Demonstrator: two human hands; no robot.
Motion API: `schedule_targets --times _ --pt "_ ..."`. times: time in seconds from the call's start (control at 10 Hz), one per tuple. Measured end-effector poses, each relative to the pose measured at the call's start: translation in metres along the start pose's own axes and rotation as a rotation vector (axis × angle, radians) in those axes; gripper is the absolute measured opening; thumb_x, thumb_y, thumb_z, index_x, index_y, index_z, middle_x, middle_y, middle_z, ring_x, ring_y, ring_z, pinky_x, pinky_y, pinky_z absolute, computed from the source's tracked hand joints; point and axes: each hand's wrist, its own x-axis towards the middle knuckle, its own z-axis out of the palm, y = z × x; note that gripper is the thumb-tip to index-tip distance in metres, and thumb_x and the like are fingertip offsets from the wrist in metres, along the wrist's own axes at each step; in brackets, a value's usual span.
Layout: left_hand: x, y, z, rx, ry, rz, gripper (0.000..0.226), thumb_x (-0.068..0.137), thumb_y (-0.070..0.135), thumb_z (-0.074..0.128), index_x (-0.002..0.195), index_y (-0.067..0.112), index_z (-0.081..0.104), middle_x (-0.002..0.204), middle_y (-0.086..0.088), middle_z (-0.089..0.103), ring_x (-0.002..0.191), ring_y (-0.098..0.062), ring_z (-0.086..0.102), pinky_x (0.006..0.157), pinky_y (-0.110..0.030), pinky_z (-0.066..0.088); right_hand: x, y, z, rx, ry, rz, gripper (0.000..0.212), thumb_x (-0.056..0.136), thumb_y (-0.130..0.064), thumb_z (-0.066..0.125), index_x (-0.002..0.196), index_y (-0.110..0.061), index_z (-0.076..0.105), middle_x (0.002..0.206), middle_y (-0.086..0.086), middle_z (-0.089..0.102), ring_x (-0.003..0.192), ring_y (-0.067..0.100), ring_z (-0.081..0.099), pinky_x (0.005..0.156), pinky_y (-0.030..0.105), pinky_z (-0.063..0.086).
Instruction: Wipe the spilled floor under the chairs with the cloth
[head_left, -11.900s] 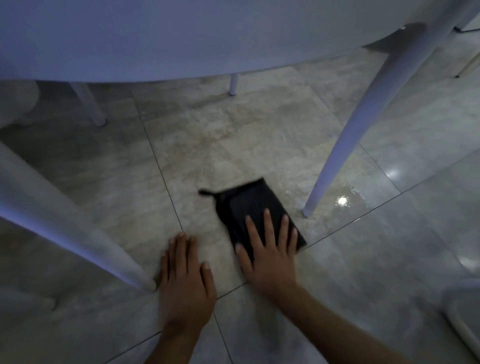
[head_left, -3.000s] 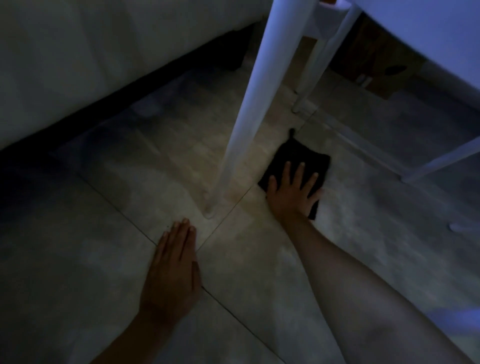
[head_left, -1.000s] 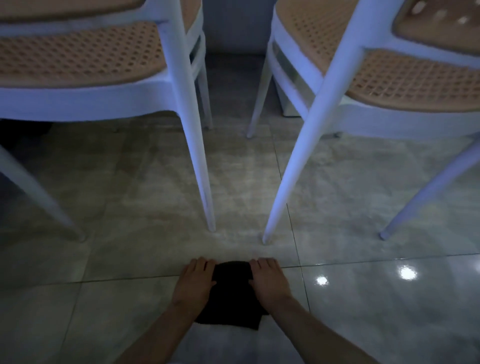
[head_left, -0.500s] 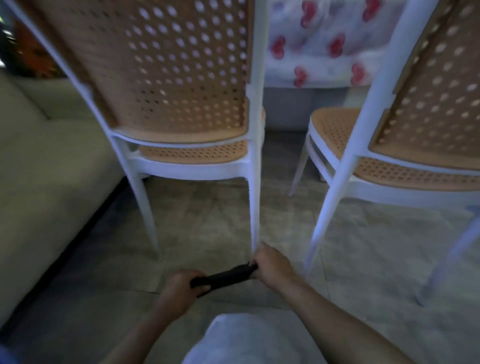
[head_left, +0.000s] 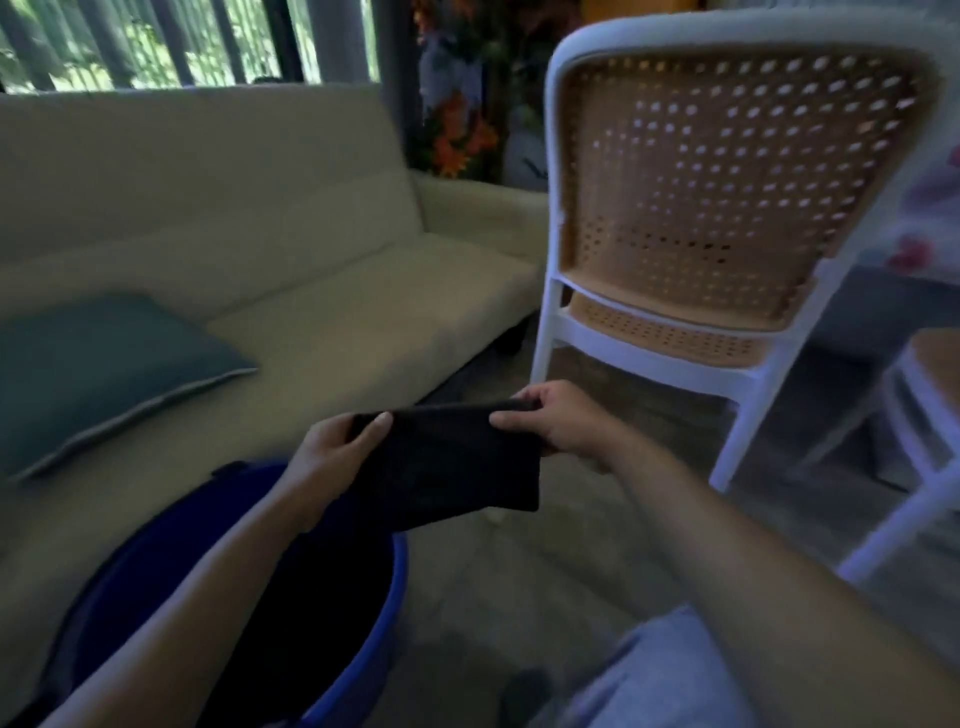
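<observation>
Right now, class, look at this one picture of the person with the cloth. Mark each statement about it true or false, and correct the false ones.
1. Both hands hold the black cloth. True: the left hand and the right hand each grip an end.
2. The cloth lies flat on the floor. False: it is held up in the air, partly over the blue bucket.
3. A teal cushion lies on the beige sofa. True.
4. The chair with the perforated back has a black frame. False: its frame is white.
5. The bucket stands to the right of the chair. False: it is at the lower left, beside the sofa.
</observation>
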Motion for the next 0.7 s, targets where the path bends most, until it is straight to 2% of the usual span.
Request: schedule_targets --times 0.1,0.2,0.3,0.4,0.5,0.6,0.7 --pt "-0.026 -0.023 -0.028 -0.001 -0.035 -0.174 0.024 0.098 0.044 0.062 0.106 0.024 0.074 0.101 0.002 0.077 0.092 -0.018 0.074 0.070 -0.025 0.058 0.006 0.003 0.039 0.011 -0.097 0.134 0.031 0.084 -0.028 0.084 0.101 -0.004 0.073 0.087 0.008 0.073 0.081 0.022 0.068 0.081 0.045 0.059" --pt "-0.036 -0.058 -0.040 0.041 -0.082 -0.349 0.032 0.097 0.047 0.064 0.106 0.019 0.075 0.101 -0.006 0.077 0.094 -0.026 0.074 0.078 -0.038 0.059 0.007 0.024 0.080 -0.019 -0.181 0.295 0.026 0.087 -0.025 0.081 0.101 -0.006 0.069 0.085 0.008 0.070 0.078 0.023 0.067 0.079 0.045 0.061" --pt "-0.035 -0.092 -0.038 -0.001 -0.071 -0.464 0.035 0.096 0.046 0.065 0.106 0.014 0.074 0.101 -0.009 0.077 0.092 -0.028 0.075 0.079 -0.040 0.061 0.017 0.054 0.118 -0.001 -0.117 0.426 0.027 0.086 -0.023 0.082 0.100 -0.007 0.064 0.090 0.008 0.070 0.077 0.022 0.068 0.067 0.038 0.061" --pt "-0.024 -0.117 -0.028 -0.048 -0.019 -0.525 0.034 0.098 0.043 0.063 0.108 0.012 0.072 0.103 -0.010 0.076 0.094 -0.028 0.074 0.084 -0.041 0.061 0.035 0.080 0.147 -0.042 0.036 0.426 0.033 0.081 -0.031 0.085 0.098 -0.010 0.065 0.099 0.010 0.072 0.089 0.027 0.070 0.080 0.046 0.062" --pt "-0.006 -0.143 -0.018 -0.096 0.028 -0.553 0.036 0.099 0.042 0.062 0.113 0.011 0.072 0.104 -0.009 0.077 0.096 -0.028 0.074 0.095 -0.046 0.059 0.048 0.094 0.160 -0.110 0.140 0.376 0.037 0.080 -0.043 0.083 0.093 -0.012 0.068 0.093 0.007 0.072 0.085 0.024 0.069 0.075 0.039 0.060" --pt "0.007 -0.157 -0.005 0.022 0.051 -0.538 0.045 0.098 0.042 0.064 0.129 0.010 0.065 0.117 -0.007 0.072 0.103 -0.025 0.070 0.099 -0.045 0.057 0.051 0.098 0.158 -0.310 0.148 0.368 0.046 0.080 -0.051 0.079 0.096 -0.011 0.064 0.096 0.006 0.071 0.089 0.026 0.069 0.068 0.031 0.050" --pt "0.016 -0.148 0.006 0.290 0.143 -0.416 0.061 0.095 0.043 0.067 0.144 0.012 0.049 0.141 -0.010 0.053 0.117 -0.028 0.061 0.098 -0.040 0.052 0.055 0.087 0.140 -0.486 0.175 0.328 0.029 0.087 -0.039 0.072 0.097 -0.012 0.066 0.103 0.006 0.071 0.098 0.030 0.068 0.073 0.032 0.052"
